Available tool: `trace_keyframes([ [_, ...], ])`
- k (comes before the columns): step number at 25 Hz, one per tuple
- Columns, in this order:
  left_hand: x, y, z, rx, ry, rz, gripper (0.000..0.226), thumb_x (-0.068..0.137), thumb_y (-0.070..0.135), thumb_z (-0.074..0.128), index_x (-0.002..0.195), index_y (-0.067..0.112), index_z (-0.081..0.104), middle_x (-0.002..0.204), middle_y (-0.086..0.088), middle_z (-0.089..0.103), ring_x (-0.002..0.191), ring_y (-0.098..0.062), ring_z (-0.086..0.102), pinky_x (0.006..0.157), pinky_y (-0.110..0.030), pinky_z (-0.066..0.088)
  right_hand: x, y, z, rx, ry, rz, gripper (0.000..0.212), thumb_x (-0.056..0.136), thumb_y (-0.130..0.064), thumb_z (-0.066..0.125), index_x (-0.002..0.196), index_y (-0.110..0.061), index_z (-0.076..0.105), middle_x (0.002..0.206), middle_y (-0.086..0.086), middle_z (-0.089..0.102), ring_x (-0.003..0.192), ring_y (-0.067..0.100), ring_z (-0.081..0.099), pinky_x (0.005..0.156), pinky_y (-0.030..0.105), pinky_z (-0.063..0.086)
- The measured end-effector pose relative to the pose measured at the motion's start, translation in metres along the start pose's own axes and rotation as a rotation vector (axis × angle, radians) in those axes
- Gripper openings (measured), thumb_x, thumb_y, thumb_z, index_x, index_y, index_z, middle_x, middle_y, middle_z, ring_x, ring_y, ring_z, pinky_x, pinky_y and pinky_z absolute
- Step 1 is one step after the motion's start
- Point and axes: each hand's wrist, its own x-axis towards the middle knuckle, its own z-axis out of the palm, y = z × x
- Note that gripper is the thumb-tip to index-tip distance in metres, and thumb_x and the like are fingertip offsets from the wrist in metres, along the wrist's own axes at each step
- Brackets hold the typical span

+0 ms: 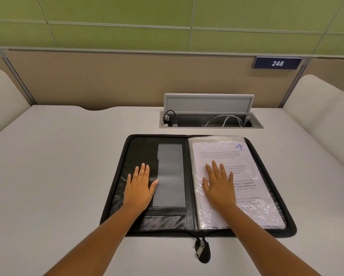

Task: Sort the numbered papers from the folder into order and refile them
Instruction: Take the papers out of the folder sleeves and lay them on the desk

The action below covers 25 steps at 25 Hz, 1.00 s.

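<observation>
A black zip folder lies open and flat on the white desk. Its left half is a black inner cover with a grey pocket. Its right half holds a stack of clear plastic sleeves; the top sleeve shows a printed page with a blue handwritten "4" in the upper right corner. My left hand rests flat on the left cover, fingers straight. My right hand lies flat on the top sleeve, fingers spread. Pages beneath the top one are hidden.
The folder's zip pull hangs over its near edge. Behind the folder an open cable box with its lid raised holds white and black cables. Beige partitions bound the desk at the back and sides; a sign reads 248.
</observation>
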Motion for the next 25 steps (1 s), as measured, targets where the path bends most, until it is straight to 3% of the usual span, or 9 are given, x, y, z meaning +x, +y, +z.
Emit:
trace_keyframes([
  [4,0.002,-0.001,0.002,0.008,-0.007,-0.003,0.092,0.074,0.064,-0.014,0.15,0.016,0.008,0.157,-0.002,0.004,0.145,-0.02,-0.001,0.115,-0.038,0.001,0.002,0.001,0.003,0.034,-0.034,0.014,0.084,0.073,-0.057,-0.017,0.15,-0.029,-0.001,0.159,-0.004,-0.003,0.146,0.02,-0.009,0.115,0.045,-0.01],
  [10,-0.017,0.002,0.003,0.007,0.011,-0.025,0.097,0.072,0.067,-0.02,0.149,0.016,0.009,0.157,-0.002,0.004,0.144,-0.02,-0.001,0.114,-0.037,-0.002,-0.008,0.006,0.005,0.041,-0.028,-0.007,0.081,0.075,-0.058,-0.017,0.15,-0.031,0.002,0.159,-0.006,-0.001,0.146,0.018,-0.008,0.116,0.044,-0.009],
  [20,-0.021,-0.003,0.004,-0.019,0.019,0.007,0.087,0.078,0.062,-0.008,0.149,0.016,0.015,0.157,-0.002,0.008,0.144,-0.02,0.002,0.114,-0.038,0.0,-0.022,0.002,0.004,0.089,-0.026,0.004,0.081,0.077,-0.058,-0.013,0.151,-0.031,0.008,0.159,-0.006,0.002,0.146,0.018,-0.008,0.117,0.045,-0.007],
  [25,-0.013,-0.005,0.004,-0.049,0.048,0.013,0.083,0.081,0.06,0.0,0.147,0.016,0.023,0.155,-0.003,0.017,0.144,-0.021,0.01,0.114,-0.039,0.005,-0.004,0.01,-0.008,-0.002,0.014,-0.094,0.077,0.082,-0.064,-0.007,0.15,-0.031,0.006,0.159,-0.002,-0.001,0.144,0.021,-0.013,0.115,0.043,-0.013],
])
